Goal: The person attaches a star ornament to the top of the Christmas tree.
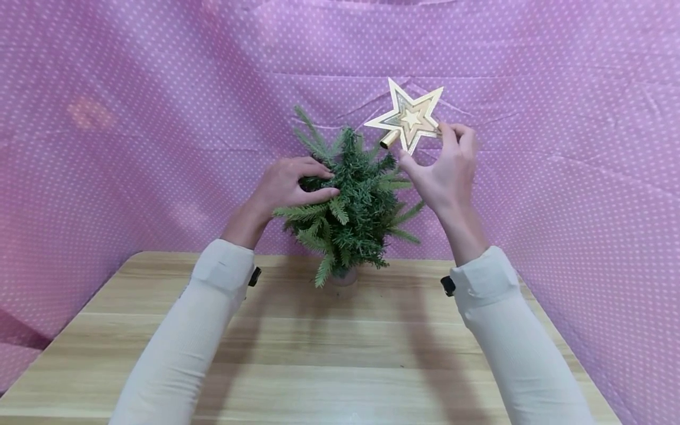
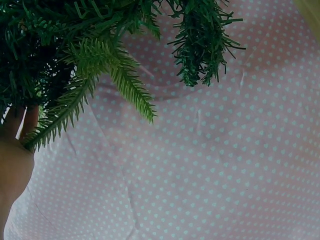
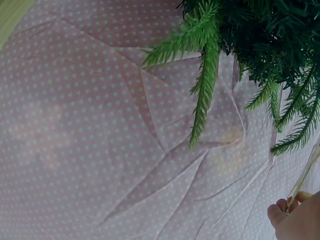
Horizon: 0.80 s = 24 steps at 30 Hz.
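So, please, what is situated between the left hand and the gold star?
In the head view, the green tree's upper branches lie between the left hand and the gold star; a little pink dotted cloth shows behind.

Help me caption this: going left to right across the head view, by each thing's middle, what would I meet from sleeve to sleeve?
Left sleeve, left hand, green tree, gold star, right hand, right sleeve.
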Each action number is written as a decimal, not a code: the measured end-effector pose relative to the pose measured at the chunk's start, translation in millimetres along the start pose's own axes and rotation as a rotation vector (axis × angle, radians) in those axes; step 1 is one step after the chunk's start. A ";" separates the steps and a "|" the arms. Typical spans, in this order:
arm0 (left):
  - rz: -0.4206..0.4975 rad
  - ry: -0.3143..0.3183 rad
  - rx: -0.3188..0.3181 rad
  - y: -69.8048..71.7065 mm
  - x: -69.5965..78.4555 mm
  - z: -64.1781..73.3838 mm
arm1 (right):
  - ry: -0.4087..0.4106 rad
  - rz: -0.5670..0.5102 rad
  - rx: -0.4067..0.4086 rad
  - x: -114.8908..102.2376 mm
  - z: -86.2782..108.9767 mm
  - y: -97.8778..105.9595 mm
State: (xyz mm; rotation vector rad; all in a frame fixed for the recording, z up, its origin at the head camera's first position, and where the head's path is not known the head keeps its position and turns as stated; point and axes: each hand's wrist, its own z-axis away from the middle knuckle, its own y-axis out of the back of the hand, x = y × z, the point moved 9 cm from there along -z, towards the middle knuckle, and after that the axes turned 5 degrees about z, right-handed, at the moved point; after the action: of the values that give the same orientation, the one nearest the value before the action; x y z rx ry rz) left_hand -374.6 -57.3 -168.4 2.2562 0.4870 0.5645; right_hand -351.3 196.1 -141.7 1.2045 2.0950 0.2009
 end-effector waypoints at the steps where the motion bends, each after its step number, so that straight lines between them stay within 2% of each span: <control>1: 0.002 -0.003 0.001 0.0 0.4 0.0 | -0.002 0.001 -0.001 -0.5 -0.3 -1.0; 16: 0.008 -0.015 0.001 -0.7 -1.5 -0.2 | -0.034 0.028 -0.048 -13.7 -9.6 -14.2; 24: 0.002 0.002 -0.004 -0.5 -2.5 -0.5 | -0.026 0.038 -0.066 -23.2 -14.9 -22.3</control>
State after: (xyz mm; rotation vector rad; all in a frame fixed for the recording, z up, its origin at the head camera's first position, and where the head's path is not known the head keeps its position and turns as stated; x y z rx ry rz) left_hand -377.0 -58.0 -169.1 2.2526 0.4844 0.5682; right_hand -368.9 168.0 -129.3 1.2023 2.0280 0.2689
